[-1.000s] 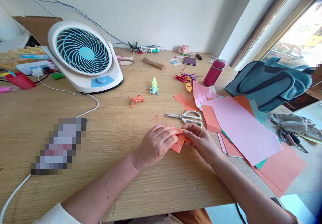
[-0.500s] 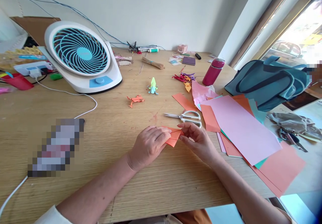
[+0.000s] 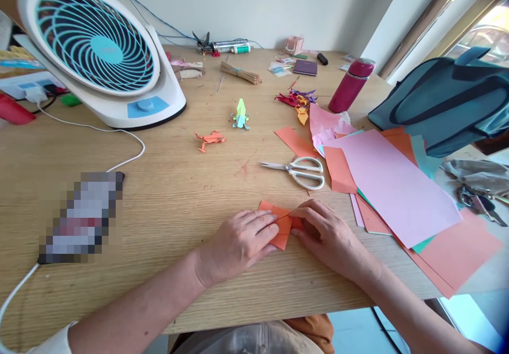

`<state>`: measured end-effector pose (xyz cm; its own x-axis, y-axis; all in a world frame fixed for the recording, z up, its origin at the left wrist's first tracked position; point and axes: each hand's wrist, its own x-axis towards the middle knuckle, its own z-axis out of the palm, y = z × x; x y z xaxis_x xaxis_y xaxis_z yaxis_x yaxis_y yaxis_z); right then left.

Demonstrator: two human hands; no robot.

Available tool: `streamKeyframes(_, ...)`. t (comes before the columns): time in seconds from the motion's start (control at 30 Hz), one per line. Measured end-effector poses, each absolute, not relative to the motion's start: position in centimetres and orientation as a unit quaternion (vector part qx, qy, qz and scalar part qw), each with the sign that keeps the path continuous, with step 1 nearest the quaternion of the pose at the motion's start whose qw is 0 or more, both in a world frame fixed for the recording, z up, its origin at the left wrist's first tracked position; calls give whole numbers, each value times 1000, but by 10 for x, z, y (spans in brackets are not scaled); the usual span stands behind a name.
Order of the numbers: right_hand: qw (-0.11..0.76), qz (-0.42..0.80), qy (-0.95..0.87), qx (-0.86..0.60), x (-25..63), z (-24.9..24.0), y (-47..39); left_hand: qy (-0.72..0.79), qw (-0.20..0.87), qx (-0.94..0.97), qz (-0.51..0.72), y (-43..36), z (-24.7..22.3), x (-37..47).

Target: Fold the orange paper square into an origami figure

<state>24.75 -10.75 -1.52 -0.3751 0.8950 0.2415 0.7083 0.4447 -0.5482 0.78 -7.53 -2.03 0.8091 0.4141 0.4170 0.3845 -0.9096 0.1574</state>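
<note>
A small folded piece of orange paper (image 3: pixel 283 233) is between my hands near the front of the table. My left hand (image 3: pixel 244 240) grips its left side, fingers lying across the top and the thumb underneath or hidden. On its right, my right hand (image 3: pixel 328 237) pinches a narrow orange edge between thumb and fingers. Creases run over the visible face of the paper. Scissors (image 3: pixel 296 169) with white handles lie just beyond my hands, blades pointing left. Farther back sit an orange origami frog (image 3: pixel 210 139) and a yellow-green and blue origami figure (image 3: pixel 240 114).
Coloured paper sheets (image 3: pixel 393 184) are piled at the right, beside a teal bag (image 3: pixel 441 105) and a magenta bottle (image 3: pixel 352 85). A white fan (image 3: pixel 107 52) stands at the left, behind a phone (image 3: pixel 81 219) on a white cable. Twigs (image 3: pixel 240 72) lie at the back.
The view has tilted down and come closer, so the table's things sit higher in it. Both hands still hold the orange paper, which is turned flatter with more of its face showing.
</note>
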Motion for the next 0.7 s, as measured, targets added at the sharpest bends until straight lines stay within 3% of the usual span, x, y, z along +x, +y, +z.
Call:
streamKeyframes(0.2,251,203,-803,-500,251,-9,-113,223,63,951,205,-76,-18,9)
streamKeyframes(0.37,250,99,-849,-455,253,-5,-114,217,89,950,206,-77,-19,6)
streamKeyframes(0.53,184,77,-913,-355,254,-2,-110,230,147,937,220,-74,-19,5)
streamKeyframes(0.7,178,6,-934,-310,248,-7,-107,234,183,929,222,-71,-15,4)
